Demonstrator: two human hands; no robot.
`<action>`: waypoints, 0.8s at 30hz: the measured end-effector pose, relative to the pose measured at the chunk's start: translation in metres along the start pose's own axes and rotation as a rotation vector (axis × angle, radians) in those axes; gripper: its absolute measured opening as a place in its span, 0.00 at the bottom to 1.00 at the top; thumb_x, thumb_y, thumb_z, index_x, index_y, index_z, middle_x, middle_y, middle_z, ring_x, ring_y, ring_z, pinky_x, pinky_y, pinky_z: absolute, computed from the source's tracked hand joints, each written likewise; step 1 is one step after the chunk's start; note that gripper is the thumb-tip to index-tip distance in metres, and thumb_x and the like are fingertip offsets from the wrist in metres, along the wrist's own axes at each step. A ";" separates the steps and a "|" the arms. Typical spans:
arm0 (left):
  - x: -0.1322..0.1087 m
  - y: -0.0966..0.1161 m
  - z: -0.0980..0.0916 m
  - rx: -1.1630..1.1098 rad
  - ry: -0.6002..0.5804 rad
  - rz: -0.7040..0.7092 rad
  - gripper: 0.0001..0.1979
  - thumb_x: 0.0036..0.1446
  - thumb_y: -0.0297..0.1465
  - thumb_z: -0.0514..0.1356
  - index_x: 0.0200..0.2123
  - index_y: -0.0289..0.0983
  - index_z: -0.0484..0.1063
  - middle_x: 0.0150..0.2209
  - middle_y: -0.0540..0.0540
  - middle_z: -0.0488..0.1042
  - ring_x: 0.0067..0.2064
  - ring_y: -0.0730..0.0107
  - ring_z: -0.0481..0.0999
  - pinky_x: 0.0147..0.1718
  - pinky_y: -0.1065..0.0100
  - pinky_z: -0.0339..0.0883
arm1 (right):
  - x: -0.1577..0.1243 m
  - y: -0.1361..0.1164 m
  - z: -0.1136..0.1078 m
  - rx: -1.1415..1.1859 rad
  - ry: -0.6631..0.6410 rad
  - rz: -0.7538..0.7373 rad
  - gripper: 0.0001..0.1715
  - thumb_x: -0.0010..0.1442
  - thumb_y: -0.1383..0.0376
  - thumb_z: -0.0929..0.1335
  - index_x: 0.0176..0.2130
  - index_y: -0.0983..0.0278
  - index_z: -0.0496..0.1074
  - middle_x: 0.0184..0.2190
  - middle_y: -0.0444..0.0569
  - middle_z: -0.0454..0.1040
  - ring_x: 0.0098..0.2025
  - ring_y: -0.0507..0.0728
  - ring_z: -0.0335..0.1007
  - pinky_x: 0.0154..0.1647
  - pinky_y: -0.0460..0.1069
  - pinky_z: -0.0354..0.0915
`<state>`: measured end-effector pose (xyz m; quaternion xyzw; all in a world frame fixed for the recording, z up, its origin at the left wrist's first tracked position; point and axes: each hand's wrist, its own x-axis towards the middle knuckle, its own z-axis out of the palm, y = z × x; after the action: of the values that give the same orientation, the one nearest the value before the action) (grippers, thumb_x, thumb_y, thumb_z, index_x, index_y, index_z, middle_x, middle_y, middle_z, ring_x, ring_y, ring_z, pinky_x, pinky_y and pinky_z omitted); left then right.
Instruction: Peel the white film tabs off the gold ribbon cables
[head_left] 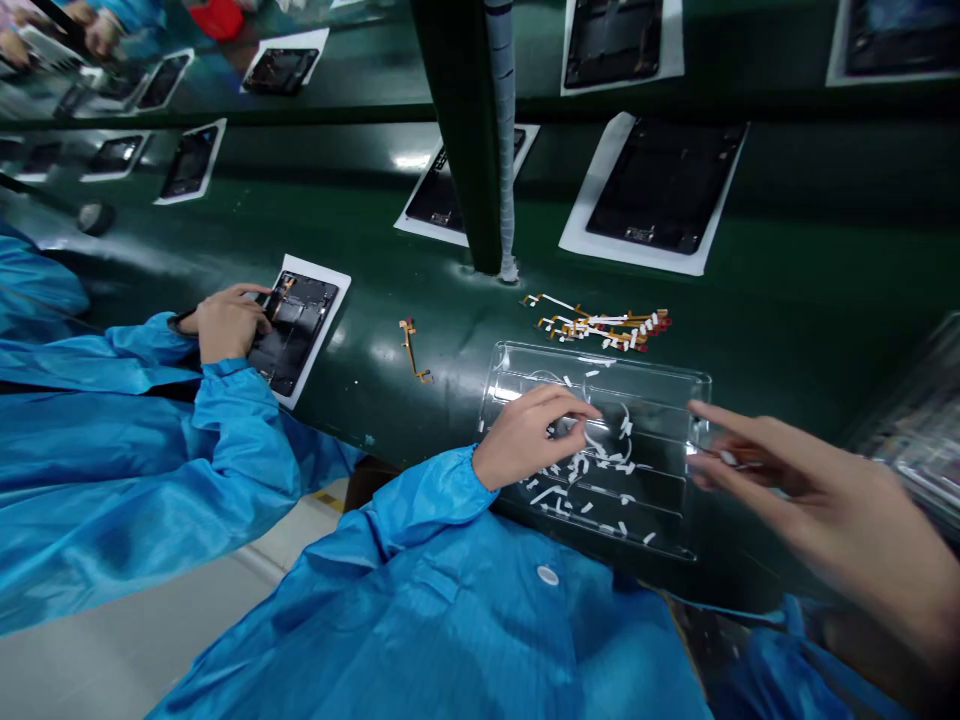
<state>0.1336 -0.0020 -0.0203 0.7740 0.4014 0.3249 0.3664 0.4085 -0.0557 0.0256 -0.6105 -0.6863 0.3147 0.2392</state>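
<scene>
My left hand (534, 432) hovers over a clear plastic tray (697, 395), its thumb and curled forefinger a little apart with nothing visible between them. Scraps of white film (583, 465) lie scattered in the tray. At the tray's right side is my right hand (802, 500), blurred by motion. Its curled fingers hold a small flex cable (746, 456), orange-brown with a white bit, mostly hidden by the hand. Beyond the tray lies a pile of flex cables (600, 325) with white tabs. A single flex cable (409, 350) rests farther left.
A co-worker's hands (229, 322) touch a black device panel (296, 325) on white sheet at left. More black panels (667, 185) lie along the green bench (360, 215). A dark post (469, 130) rises from it. Stacked clear trays (919, 420) stand at right.
</scene>
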 end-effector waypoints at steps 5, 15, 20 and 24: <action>0.010 0.016 -0.003 -0.136 -0.090 0.069 0.13 0.63 0.39 0.66 0.47 0.39 0.80 0.43 0.45 0.80 0.46 0.66 0.77 0.48 0.62 0.72 | 0.020 -0.025 0.028 -0.016 -0.069 -0.139 0.35 0.66 0.50 0.69 0.69 0.47 0.62 0.34 0.41 0.79 0.30 0.53 0.78 0.35 0.48 0.78; 0.010 0.016 -0.007 -0.194 -0.018 -0.002 0.06 0.63 0.33 0.64 0.41 0.38 0.78 0.38 0.46 0.80 0.43 0.68 0.77 0.46 0.63 0.73 | 0.029 -0.041 0.035 -0.105 0.065 -0.257 0.25 0.67 0.58 0.69 0.63 0.53 0.71 0.38 0.44 0.81 0.35 0.54 0.79 0.38 0.48 0.74; 0.012 0.017 -0.006 -0.173 0.007 0.028 0.06 0.65 0.33 0.63 0.38 0.37 0.77 0.36 0.47 0.79 0.41 0.68 0.77 0.44 0.64 0.72 | 0.028 -0.044 0.037 -0.111 0.045 -0.267 0.25 0.69 0.59 0.68 0.64 0.52 0.70 0.42 0.44 0.82 0.38 0.56 0.81 0.37 0.50 0.75; 0.012 0.016 -0.005 -0.150 0.074 0.012 0.03 0.61 0.29 0.63 0.38 0.36 0.76 0.34 0.48 0.78 0.38 0.70 0.76 0.42 0.66 0.72 | 0.027 -0.044 0.043 -0.111 0.102 -0.308 0.23 0.71 0.60 0.66 0.63 0.53 0.71 0.49 0.45 0.82 0.43 0.59 0.82 0.43 0.53 0.76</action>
<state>0.1416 0.0034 -0.0024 0.7341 0.3846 0.3848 0.4064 0.3439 -0.0379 0.0269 -0.5257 -0.7749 0.2048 0.2849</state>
